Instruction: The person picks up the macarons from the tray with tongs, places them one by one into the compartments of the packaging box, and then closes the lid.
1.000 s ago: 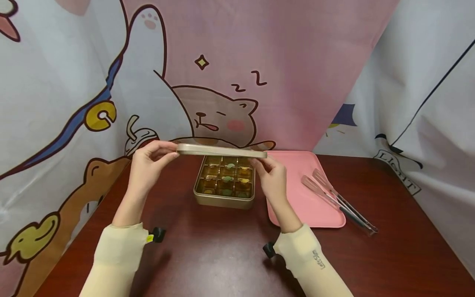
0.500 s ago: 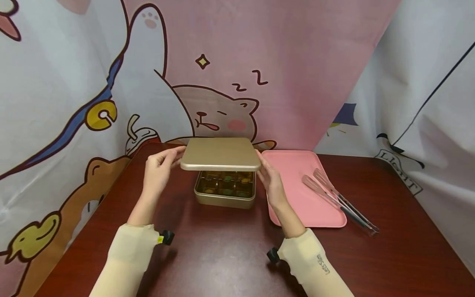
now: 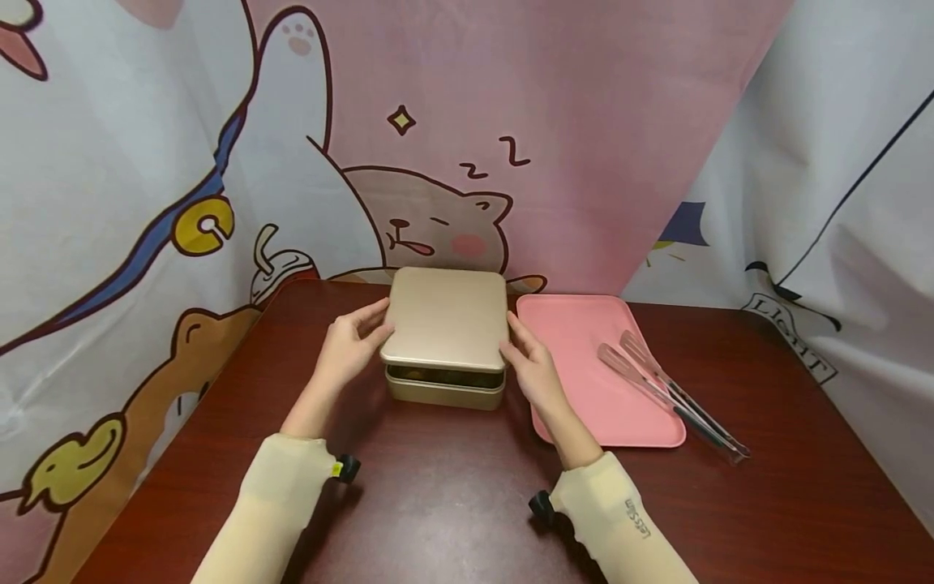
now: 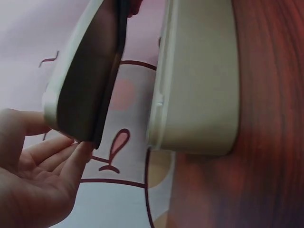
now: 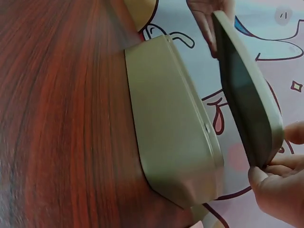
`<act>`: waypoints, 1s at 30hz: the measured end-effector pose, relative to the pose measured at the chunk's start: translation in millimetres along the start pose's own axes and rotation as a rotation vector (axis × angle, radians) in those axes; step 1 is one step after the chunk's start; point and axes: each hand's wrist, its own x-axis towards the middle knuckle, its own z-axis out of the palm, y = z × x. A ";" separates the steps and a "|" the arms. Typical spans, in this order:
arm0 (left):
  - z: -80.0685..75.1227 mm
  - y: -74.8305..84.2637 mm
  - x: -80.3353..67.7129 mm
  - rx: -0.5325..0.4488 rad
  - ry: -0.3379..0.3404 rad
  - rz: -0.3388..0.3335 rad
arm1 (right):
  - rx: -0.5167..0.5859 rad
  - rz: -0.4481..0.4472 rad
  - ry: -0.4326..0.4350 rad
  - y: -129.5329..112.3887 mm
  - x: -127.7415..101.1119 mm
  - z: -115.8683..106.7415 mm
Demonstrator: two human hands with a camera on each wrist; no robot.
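Observation:
A gold-beige lid [image 3: 447,316] is held tilted just above a matching rectangular tin box [image 3: 447,394] on the table. My left hand [image 3: 349,347] grips the lid's left edge between thumb and fingers, and my right hand [image 3: 536,369] pinches its right edge. Both wrist views show a gap between the lid [image 4: 85,71] and the box [image 5: 166,109]. Only a dark strip of the box's inside shows at the front in the head view; the lid hides the rest.
Right of the box lies a pink tray [image 3: 569,341]. Metal tongs [image 3: 671,397] rest across its right edge, their handle end over the dark wooden table [image 3: 438,503]. A curtain [image 3: 584,146] with cartoon animals hangs behind the table.
Both hands have lowered the lid toward the box and turned it so its top faces the head camera. The divided compartments inside, visible earlier, are now mostly covered. Tray and tongs stay put.

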 end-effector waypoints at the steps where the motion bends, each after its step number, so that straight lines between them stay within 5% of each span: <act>1: 2.1 -1.9 0.5 0.017 -0.010 0.001 | -0.018 0.006 0.003 0.2 0.1 0.1; 16: 15.8 -22.0 1.0 0.100 -0.154 -0.046 | -0.326 0.071 -0.041 18.9 -0.1 0.6; 30: 19.4 -29.3 0.2 0.114 -0.193 -0.060 | -0.414 0.082 -0.081 21.9 -3.5 -3.0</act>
